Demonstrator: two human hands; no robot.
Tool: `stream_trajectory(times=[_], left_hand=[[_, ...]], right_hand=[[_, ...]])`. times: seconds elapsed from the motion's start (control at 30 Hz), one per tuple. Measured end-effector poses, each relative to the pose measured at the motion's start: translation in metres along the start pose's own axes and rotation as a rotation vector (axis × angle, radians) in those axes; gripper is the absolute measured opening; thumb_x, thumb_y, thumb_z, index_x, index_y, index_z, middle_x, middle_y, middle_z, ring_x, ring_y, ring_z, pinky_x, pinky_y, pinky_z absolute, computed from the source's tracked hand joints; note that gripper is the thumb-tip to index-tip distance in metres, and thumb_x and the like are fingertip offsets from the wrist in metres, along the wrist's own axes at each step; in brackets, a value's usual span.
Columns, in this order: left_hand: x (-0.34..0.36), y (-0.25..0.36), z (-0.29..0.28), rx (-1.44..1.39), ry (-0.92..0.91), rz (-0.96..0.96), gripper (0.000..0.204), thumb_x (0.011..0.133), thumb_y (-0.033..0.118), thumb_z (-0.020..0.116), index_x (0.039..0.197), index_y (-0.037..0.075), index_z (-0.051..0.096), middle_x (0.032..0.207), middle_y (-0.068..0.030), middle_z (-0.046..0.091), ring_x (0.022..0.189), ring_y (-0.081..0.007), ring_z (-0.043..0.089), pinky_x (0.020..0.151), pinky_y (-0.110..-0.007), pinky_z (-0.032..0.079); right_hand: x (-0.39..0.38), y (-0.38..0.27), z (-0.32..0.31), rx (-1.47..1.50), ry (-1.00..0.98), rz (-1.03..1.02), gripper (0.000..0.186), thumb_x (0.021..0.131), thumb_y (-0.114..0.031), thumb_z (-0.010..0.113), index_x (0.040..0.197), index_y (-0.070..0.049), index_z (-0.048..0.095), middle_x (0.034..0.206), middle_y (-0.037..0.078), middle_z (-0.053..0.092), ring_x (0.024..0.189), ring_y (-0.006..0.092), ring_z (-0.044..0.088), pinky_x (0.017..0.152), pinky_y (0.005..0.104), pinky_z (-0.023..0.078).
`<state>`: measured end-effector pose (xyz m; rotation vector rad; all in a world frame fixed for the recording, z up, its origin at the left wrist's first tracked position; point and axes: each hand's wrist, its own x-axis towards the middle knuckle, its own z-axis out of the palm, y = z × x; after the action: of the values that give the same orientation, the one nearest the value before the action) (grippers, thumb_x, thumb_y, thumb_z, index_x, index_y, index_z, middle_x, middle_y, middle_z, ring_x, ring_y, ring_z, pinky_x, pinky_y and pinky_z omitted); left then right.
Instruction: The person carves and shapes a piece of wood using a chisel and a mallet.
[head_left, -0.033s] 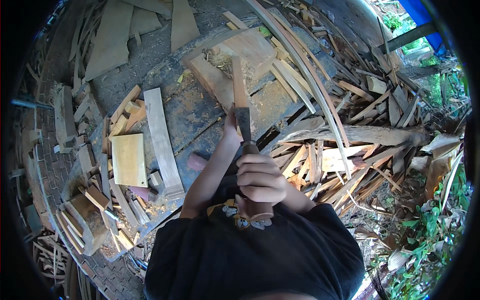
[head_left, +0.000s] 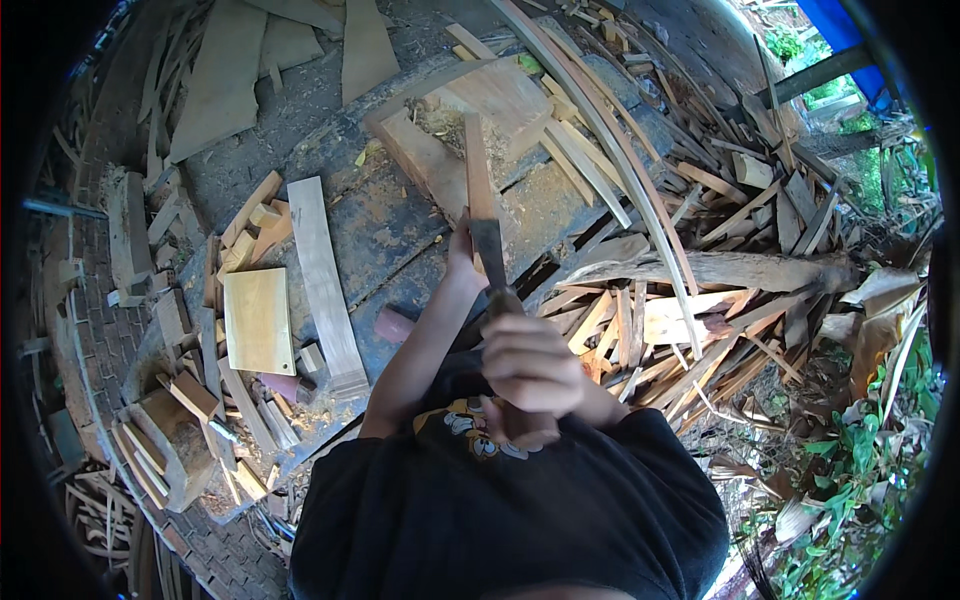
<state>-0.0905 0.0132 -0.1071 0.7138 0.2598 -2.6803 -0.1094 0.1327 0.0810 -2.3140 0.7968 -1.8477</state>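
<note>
Right hand (head_left: pixel 530 365) is closed in a fist around the wooden handle of a chopping knife (head_left: pixel 489 255), its dark blade pointing away from the body toward the middle of the worktop (head_left: pixel 380 235). Left hand (head_left: pixel 462 250) sits just beyond the blade, fingers closed on the near end of a narrow wood strip (head_left: pixel 476 170); most of that hand is hidden behind the blade, so the exact hold cannot be told. The strip runs away from the person and its far end rests against a thick wood block (head_left: pixel 425 160) near the far edge of the worktop, beside a patch of pale shavings.

Compared with the earlier frame, no difference shows: both hands, the knife and the strip keep the same places and the same hold.

A long pale plank (head_left: pixel 325 285) lies on the left part of the worktop, with a square pale board (head_left: pixel 258 320) just beside it toward the left edge. Short offcuts are stacked along the near left corner. A heap of split sticks (head_left: pixel 680 330) lies on the ground off the right edge, and long bent slats (head_left: pixel 610 130) cross the far right corner.
</note>
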Motion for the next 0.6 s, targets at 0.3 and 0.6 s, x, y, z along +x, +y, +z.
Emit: stream_trajectory(times=[0.3,0.6], left_hand=[[0.004,-0.006,-0.012,0.095,-0.058,0.072,0.048,0.083,0.049,0.042,0.077,0.003,0.053,0.055,-0.0062,0.045,0.048,-0.0192,0.043,0.047,-0.030,0.037],[0.000,-0.005,-0.001,0.091,-0.097,0.055,0.049,0.083,0.051,0.041,0.070,0.006,0.053,0.051,-0.0049,0.044,0.044,-0.0177,0.041,0.044,-0.030,0.033]], right_hand=[[-0.002,0.006,0.007,-0.014,0.000,0.014,0.015,0.066,-0.005,0.057,0.058,0.000,0.045,0.057,0.009,0.044,0.046,0.0236,0.047,0.050,0.0363,0.043],[-0.004,0.011,0.008,-0.015,-0.020,-0.059,0.017,0.069,-0.008,0.058,0.060,0.000,0.046,0.060,0.008,0.045,0.047,0.0245,0.046,0.048,0.0361,0.042]])
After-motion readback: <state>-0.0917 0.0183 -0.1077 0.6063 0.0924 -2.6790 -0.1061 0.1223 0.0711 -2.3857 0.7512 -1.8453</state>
